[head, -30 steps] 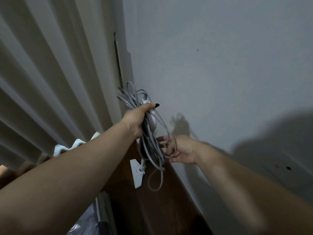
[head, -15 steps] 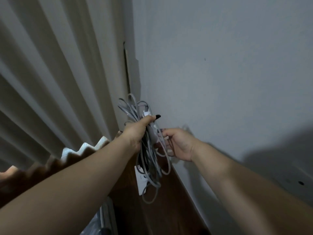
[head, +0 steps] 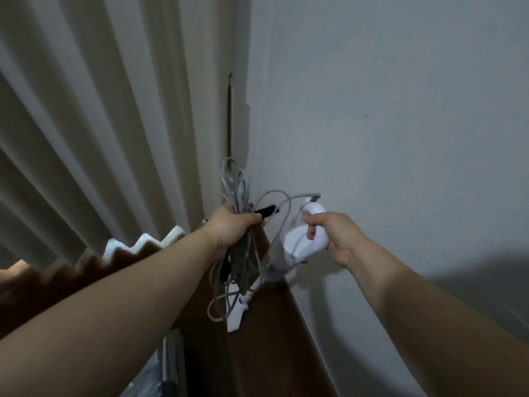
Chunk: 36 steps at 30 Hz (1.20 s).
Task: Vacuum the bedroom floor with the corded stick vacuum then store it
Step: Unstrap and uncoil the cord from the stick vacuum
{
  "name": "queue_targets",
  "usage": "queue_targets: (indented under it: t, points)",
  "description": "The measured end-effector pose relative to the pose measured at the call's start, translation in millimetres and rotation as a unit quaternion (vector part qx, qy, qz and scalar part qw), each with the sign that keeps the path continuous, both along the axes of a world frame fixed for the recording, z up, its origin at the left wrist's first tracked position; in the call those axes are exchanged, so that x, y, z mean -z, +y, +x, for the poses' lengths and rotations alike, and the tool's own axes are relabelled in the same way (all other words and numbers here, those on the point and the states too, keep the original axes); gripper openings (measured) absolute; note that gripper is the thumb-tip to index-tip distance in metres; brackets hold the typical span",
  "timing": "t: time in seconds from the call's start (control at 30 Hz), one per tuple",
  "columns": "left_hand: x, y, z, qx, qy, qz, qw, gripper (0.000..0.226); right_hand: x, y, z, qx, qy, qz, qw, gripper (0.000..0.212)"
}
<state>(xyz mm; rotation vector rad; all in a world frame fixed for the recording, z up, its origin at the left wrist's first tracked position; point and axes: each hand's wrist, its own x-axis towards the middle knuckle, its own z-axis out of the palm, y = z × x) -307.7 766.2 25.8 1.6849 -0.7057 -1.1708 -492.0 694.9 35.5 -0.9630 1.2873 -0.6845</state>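
My left hand (head: 232,224) is closed around a bundle of coiled grey power cord (head: 233,190), with loops sticking up above the fist and hanging below it. A black plug (head: 266,210) pokes out to the right of that fist. My right hand (head: 332,233) grips the white handle of the stick vacuum (head: 300,239), held up close to the wall. The vacuum's body runs down and left to its white floor head (head: 236,313), which rests on the dark wood floor in the corner. A cord strand links the bundle to the handle.
A pale pleated curtain (head: 114,138) hangs at the left, its hem folded in zigzags near the floor. A grey-white wall (head: 400,124) fills the right. A dark wood floor strip (head: 257,353) runs between them. Something metallic with plastic wrap (head: 169,368) sits at the bottom.
My right hand has come away from the cord bundle and moved right with the vacuum handle in it. The cord bundle stays in my left hand, now apart from the handle.
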Motion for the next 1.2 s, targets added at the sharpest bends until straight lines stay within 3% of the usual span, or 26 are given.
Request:
queue_targets:
  t: [0.13,0.23,0.5,0.6,0.73,0.8,0.87,0.9,1.0,1.1,1.2]
  points:
    - [8,5,27,-0.083,-0.046,0.009,0.995,0.031,1,-9,-14,0.083,-0.07,0.034,0.994,0.015]
    - [2,2,24,-0.098,-0.054,0.019,0.994,0.018,2,-8,-14,0.099,-0.138,0.066,0.983,0.009]
    - [-29,-6,3,-0.089,0.022,0.054,0.994,0.035,3,5,5,-0.011,-0.152,0.072,0.986,0.007]
    - [-40,-18,-20,-0.074,0.108,0.017,0.991,0.043,2,8,17,-0.078,-0.161,0.058,0.982,0.009]
    - [-48,-31,-53,-0.013,0.165,0.017,0.986,0.048,3,14,28,-0.201,-0.134,0.039,0.97,0.04]
    - [-51,-31,-56,0.024,0.176,0.019,0.984,0.029,4,13,29,-0.199,-0.097,0.026,0.975,0.057]
    - [-53,-27,-55,0.059,0.206,0.023,0.976,0.01,6,9,28,-0.17,-0.042,0.014,0.985,0.058]
    - [-53,-25,-54,0.071,0.215,0.022,0.974,0.016,7,7,29,-0.15,-0.017,0.005,0.988,0.05]
    - [-47,-21,-50,0.073,0.194,0.013,0.978,0.022,9,4,29,-0.12,0.015,-0.008,0.993,0.034]
    - [-38,-22,-40,0.07,0.127,0.014,0.989,0.017,8,1,23,-0.127,0.017,0.01,0.992,0.034]
    - [-26,-22,-17,0.087,-0.092,0.064,0.99,0.011,5,-3,13,-0.122,0.026,0.016,0.992,0.022]
